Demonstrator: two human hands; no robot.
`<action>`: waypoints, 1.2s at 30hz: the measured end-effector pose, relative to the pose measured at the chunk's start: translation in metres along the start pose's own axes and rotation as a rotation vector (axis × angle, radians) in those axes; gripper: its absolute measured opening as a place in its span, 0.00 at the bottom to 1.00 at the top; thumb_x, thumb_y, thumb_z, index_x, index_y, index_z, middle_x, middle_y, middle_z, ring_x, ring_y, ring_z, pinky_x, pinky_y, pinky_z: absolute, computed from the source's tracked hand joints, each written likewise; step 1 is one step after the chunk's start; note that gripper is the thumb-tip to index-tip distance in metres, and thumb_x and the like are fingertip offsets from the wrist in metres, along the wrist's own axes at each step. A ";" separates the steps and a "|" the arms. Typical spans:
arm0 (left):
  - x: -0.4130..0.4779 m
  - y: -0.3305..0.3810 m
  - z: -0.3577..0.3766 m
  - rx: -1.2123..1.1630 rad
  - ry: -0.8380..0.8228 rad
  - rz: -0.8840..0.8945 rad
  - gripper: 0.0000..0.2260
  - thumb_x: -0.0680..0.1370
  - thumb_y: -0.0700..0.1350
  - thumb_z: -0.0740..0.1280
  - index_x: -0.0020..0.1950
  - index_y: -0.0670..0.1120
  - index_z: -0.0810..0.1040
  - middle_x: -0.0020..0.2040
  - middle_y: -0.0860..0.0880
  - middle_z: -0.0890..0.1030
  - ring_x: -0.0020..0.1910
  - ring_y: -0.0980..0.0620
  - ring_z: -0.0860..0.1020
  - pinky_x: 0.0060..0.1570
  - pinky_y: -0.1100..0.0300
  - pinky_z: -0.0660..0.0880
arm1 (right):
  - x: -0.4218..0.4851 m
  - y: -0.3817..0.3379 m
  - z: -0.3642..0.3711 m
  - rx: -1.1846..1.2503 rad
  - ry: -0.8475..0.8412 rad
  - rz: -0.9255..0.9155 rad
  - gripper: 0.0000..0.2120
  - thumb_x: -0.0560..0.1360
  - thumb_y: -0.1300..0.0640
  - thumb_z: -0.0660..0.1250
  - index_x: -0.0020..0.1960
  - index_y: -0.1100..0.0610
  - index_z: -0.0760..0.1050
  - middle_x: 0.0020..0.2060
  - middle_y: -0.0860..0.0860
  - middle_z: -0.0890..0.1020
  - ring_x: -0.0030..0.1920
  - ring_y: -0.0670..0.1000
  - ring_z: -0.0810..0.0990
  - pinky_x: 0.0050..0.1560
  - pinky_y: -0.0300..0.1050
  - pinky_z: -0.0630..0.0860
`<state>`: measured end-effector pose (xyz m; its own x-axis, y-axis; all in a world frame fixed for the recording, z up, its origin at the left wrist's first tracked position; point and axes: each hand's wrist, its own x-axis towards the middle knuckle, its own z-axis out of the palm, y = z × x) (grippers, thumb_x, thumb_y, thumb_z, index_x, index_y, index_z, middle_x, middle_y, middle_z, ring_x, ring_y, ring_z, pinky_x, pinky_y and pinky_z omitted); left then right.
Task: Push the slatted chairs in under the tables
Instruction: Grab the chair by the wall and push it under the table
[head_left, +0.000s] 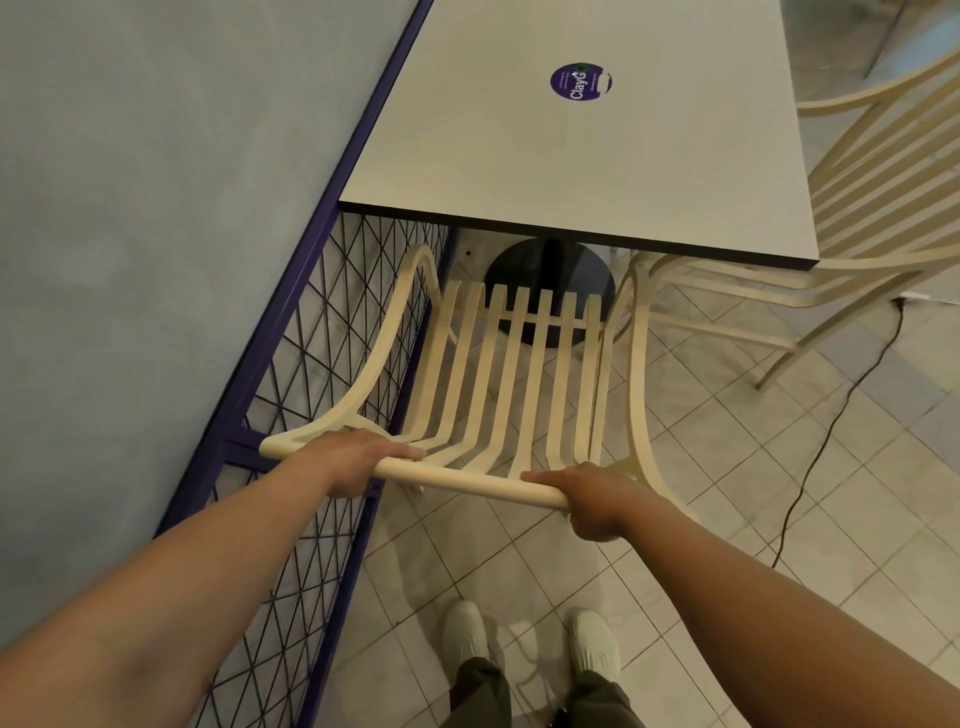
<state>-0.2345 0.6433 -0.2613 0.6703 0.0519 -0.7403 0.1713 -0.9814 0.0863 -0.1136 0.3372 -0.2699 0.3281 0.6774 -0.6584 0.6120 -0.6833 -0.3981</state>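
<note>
A cream slatted chair (519, 374) stands in front of me, its seat front close to the near edge of a grey table (597, 171). My left hand (358, 457) grips the left part of the chair's top back rail. My right hand (592, 496) grips the right end of the same rail. The table's black round base (550, 280) shows through the slats. A second cream slatted chair (872, 208) stands at the table's right side, partly under the tabletop.
A purple wire-mesh fence (311, 364) runs along the left, close to the chair's left armrest, with a grey wall behind it. A black cable (831, 426) trails over the tiled floor at the right. My shoes (530, 639) stand behind the chair.
</note>
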 end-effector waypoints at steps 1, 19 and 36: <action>-0.001 0.000 0.000 -0.007 -0.006 -0.007 0.37 0.77 0.43 0.68 0.72 0.77 0.55 0.67 0.55 0.75 0.58 0.51 0.76 0.53 0.51 0.76 | 0.000 0.001 0.001 0.009 0.006 -0.001 0.37 0.75 0.64 0.66 0.76 0.38 0.59 0.60 0.51 0.76 0.52 0.49 0.72 0.52 0.44 0.71; -0.007 0.022 -0.018 -0.203 -0.011 0.058 0.39 0.68 0.79 0.53 0.77 0.67 0.60 0.75 0.54 0.69 0.72 0.51 0.68 0.67 0.48 0.68 | 0.004 -0.001 -0.014 0.069 0.044 0.040 0.38 0.74 0.36 0.67 0.79 0.43 0.55 0.70 0.51 0.72 0.64 0.54 0.73 0.64 0.51 0.71; -0.004 0.130 -0.073 -0.567 0.241 -0.259 0.30 0.78 0.70 0.58 0.77 0.60 0.66 0.77 0.48 0.69 0.72 0.46 0.69 0.69 0.47 0.67 | 0.028 0.067 -0.136 -0.122 -0.012 -0.205 0.35 0.77 0.35 0.61 0.79 0.45 0.57 0.76 0.51 0.64 0.76 0.56 0.61 0.73 0.56 0.61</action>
<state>-0.1621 0.5293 -0.1989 0.6875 0.3777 -0.6202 0.6577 -0.6858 0.3116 0.0345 0.3479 -0.2281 0.1794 0.7950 -0.5794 0.7476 -0.4930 -0.4450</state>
